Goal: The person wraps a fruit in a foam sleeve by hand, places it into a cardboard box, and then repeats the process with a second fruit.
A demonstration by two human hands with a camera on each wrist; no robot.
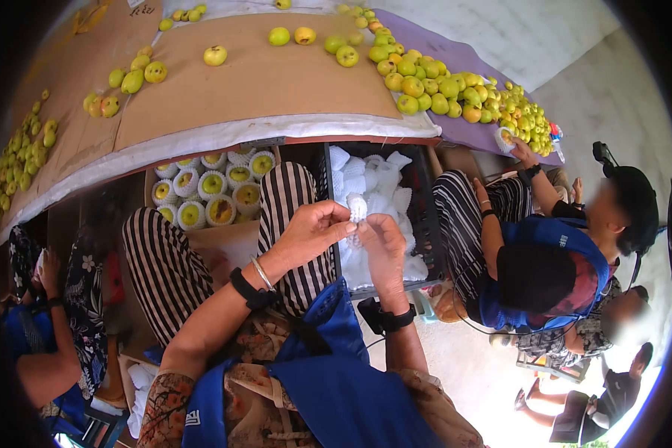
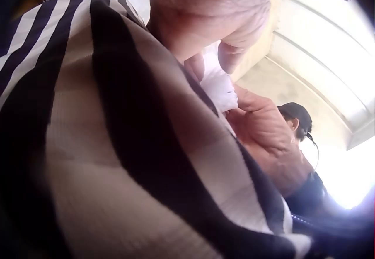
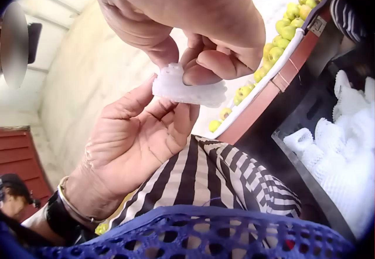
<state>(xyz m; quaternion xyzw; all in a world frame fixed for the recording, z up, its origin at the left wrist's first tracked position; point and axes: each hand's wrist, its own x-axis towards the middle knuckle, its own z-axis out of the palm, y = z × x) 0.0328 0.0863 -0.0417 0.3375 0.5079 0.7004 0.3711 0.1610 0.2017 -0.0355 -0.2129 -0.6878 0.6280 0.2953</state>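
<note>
Both hands meet in front of the person, above the lap, at one small white foam fruit net (image 1: 357,207). My left hand (image 1: 310,233) pinches it between thumb and fingers. From the other side, my right hand (image 1: 384,254) pinches it too, its thumb and fingertips at the net's edge in the right wrist view. There the net (image 3: 193,90) looks bunched, with no fruit showing in it. Just beyond the hands, more white foam nets (image 1: 381,179) fill a black crate (image 1: 434,216).
Netted apples (image 1: 213,187) sit in rows in a box left of the crate. Loose yellow-green apples (image 1: 448,86) are piled on the cardboard-covered table (image 1: 254,82). A seated person (image 1: 560,246) at the right holds a netted apple; another sits at the far left.
</note>
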